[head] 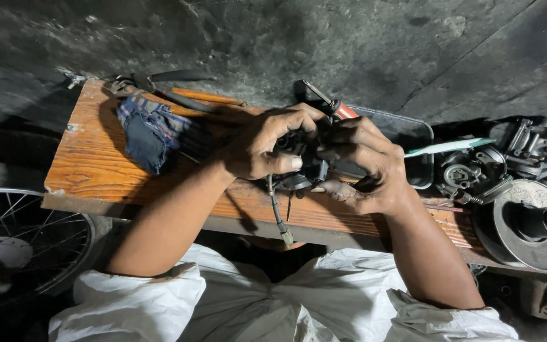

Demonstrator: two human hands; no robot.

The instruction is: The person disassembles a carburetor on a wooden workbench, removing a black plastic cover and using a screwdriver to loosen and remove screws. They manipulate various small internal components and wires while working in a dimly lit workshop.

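Observation:
Both my hands grip one small black metal engine part (303,166) over the wooden bench (90,164). My left hand (264,149) wraps it from the left, thumb pressed on its front. From the right, my right hand (365,164) clasps it with fingers curled over the top. A thin black cable with a small connector (278,215) hangs down from the part past the bench's front edge. Most of the part is hidden by my fingers.
A red-handled screwdriver (335,106) lies behind my hands, beside a dark tray (416,136). A blue checked rag (150,130) and pliers (159,85) sit at the left. Engine parts (527,152), a round clutch drum (530,225) and a white toothbrush (451,147) lie right. A spoked wheel (14,247) stands lower left.

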